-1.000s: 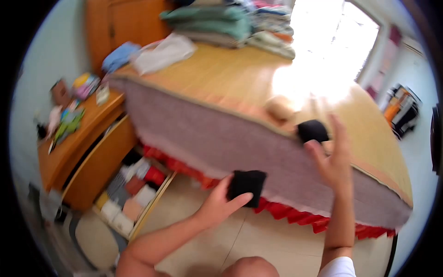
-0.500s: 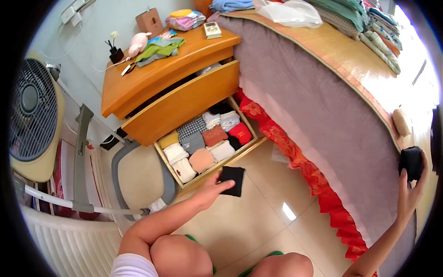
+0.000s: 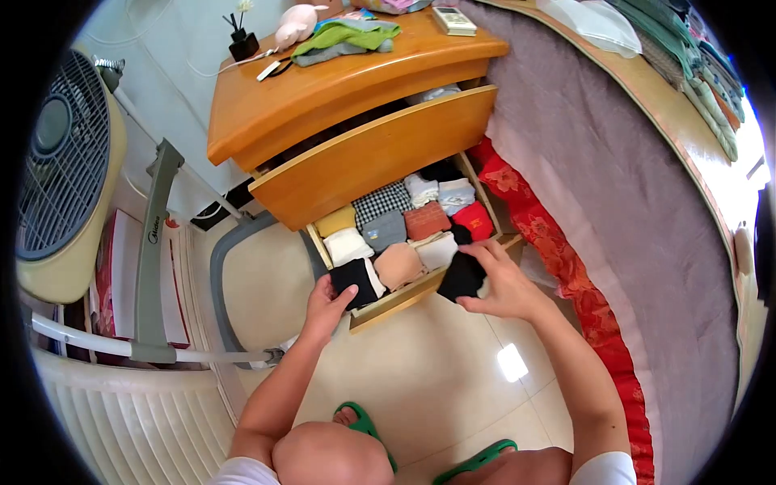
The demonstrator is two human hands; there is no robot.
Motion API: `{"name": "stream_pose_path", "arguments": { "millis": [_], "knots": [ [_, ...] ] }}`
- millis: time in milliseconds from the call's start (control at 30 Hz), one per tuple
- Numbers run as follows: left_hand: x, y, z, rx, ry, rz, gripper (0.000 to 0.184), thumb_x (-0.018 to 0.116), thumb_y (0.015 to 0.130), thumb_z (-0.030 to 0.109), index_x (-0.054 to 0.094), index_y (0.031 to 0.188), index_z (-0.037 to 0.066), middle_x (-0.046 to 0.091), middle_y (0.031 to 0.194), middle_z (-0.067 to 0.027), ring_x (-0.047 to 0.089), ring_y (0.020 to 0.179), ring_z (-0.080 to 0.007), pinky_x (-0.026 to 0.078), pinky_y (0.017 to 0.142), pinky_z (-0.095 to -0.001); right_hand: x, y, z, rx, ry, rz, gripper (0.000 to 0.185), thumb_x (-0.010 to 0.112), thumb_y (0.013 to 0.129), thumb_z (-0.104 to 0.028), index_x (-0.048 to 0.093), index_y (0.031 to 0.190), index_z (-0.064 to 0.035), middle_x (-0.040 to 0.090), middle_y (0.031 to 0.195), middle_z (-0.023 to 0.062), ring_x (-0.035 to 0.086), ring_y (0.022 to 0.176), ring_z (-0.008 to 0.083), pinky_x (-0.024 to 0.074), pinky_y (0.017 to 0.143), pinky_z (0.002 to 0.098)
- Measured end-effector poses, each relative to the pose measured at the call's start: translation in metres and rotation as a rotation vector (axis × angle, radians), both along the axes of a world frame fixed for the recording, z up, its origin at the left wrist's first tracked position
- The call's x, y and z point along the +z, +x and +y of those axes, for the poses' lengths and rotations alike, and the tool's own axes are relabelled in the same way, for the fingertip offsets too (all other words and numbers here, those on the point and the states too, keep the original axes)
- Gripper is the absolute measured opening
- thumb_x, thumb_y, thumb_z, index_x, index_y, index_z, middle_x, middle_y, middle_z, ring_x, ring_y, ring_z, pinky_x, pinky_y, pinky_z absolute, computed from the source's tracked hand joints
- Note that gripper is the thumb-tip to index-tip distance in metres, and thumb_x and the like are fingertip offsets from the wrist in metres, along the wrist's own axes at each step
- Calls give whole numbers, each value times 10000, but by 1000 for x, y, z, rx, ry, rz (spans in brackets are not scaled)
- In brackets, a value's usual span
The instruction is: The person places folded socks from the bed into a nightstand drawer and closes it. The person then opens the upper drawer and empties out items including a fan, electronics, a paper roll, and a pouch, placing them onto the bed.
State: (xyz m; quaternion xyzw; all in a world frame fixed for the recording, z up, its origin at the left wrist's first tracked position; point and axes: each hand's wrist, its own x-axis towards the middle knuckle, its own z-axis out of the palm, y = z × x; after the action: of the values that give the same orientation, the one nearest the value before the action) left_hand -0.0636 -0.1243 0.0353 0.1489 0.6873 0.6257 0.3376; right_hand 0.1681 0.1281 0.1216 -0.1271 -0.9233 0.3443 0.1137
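My left hand point(image 3: 325, 309) grips a folded black cloth point(image 3: 356, 280) at the front left corner of the open lower drawer point(image 3: 396, 301), over a white folded piece. At the drawer's front right, my right hand point(image 3: 503, 283) holds a second black folded bundle point(image 3: 462, 276) between thumb and fingers. Rows of folded clothes lie in the drawer: a peach piece point(image 3: 399, 266), a grey one point(image 3: 384, 231), a rust-coloured one point(image 3: 426, 221), a red one point(image 3: 473, 220), a checked one point(image 3: 383, 202) and a mustard one point(image 3: 335, 221).
Above, the upper drawer point(image 3: 380, 158) also stands partly open. A fan point(image 3: 61, 178) and a grey-framed stand point(image 3: 217, 291) are at the left. The bed point(image 3: 598, 162) with its red trim point(image 3: 558, 275) runs along the right. A green cloth point(image 3: 347, 36) lies on the cabinet.
My right hand has come from the bed to the drawer's front right with the black bundle. My left hand has moved its black cloth leftward onto the drawer's front corner. The view has shifted.
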Motion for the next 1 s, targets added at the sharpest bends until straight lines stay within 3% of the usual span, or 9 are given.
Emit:
{"name": "stream_pose_path", "arguments": {
  "millis": [67, 267, 333, 400, 467, 733, 800, 833, 1000],
  "knots": [
    [-6, -5, 1, -27, 56, 27, 496, 689, 895, 98, 441, 1301, -42, 599, 1210, -117, 584, 1099, -180, 473, 955, -311, -14, -31, -2, 18, -6, 24, 795, 813, 663, -263, 450, 1329, -28, 463, 1256, 204, 521, 1169, 371, 445, 1001, 408],
    [-3, -19, 26, -15, 127, 59, 548, 679, 906, 122, 396, 1345, -43, 575, 1246, -127, 566, 1127, -181, 465, 969, -318, -52, -103, -4, 6, 33, 170, 827, 819, 648, -281, 432, 1329, -15, 483, 1252, 240, 482, 1216, 392, 419, 1024, 418],
    [0, -33, 38, -79, 95, 82, 585, 649, 927, 128, 350, 1401, -42, 560, 1271, -138, 549, 1151, -180, 451, 976, -314, -67, -120, -1, -129, 90, 290, 849, 812, 656, -323, 420, 1338, -3, 478, 1273, 261, 472, 1226, 405, 406, 1034, 426],
    [-15, -45, 54, -55, 207, 230, 586, 637, 935, 124, 338, 1413, -38, 568, 1260, -129, 546, 1158, -176, 443, 981, -305, -73, -131, 5, -261, -63, 191, 903, 807, 666, -366, 400, 1352, 59, 480, 1274, 286, 478, 1217, 407, 404, 1035, 421],
    [-2, -45, 61, -70, 162, 224, 569, 626, 944, 125, 346, 1412, -34, 570, 1265, -120, 542, 1164, -171, 434, 991, -303, -80, -146, 10, -424, -103, 193, 909, 813, 660, -366, 405, 1337, 83, 482, 1269, 295, 486, 1203, 402, 405, 1034, 415],
    [6, -37, 44, -64, 93, -50, 476, 607, 960, 121, 424, 1379, -8, 592, 1259, -94, 559, 1131, -151, 432, 988, -293, -109, -206, 26, -595, -66, 380, 940, 821, 647, -327, 361, 1345, 103, 463, 1267, 314, 450, 1222, 419, 378, 1060, 412],
    [2, -42, 40, 26, 214, -154, 438, 575, 974, 96, 432, 1372, -17, 586, 1263, -91, 559, 1142, -148, 440, 991, -294, -111, -222, 27, -600, -97, 414, 927, 808, 633, -279, 329, 1323, 112, 432, 1233, 314, 419, 1194, 430, 373, 1054, 439],
    [4, -44, 38, 28, 264, -170, 424, 557, 988, 109, 429, 1377, 0, 559, 1310, -85, 543, 1193, -181, 424, 1037, -344, -111, -231, 28, -593, -64, 465, 867, 800, 636, -246, 364, 1305, 91, 451, 1213, 288, 410, 1184, 430, 381, 1040, 450],
    [14, -56, 27, 69, 274, -225, 411, 577, 981, 125, 451, 1360, 28, 564, 1305, -84, 554, 1183, -185, 432, 1037, -369, -109, -258, 35, -537, -39, 547, 707, 792, 658, -201, 485, 1262, -1, 498, 1225, 219, 401, 1180, 435, 388, 1024, 470]
  ]
}}
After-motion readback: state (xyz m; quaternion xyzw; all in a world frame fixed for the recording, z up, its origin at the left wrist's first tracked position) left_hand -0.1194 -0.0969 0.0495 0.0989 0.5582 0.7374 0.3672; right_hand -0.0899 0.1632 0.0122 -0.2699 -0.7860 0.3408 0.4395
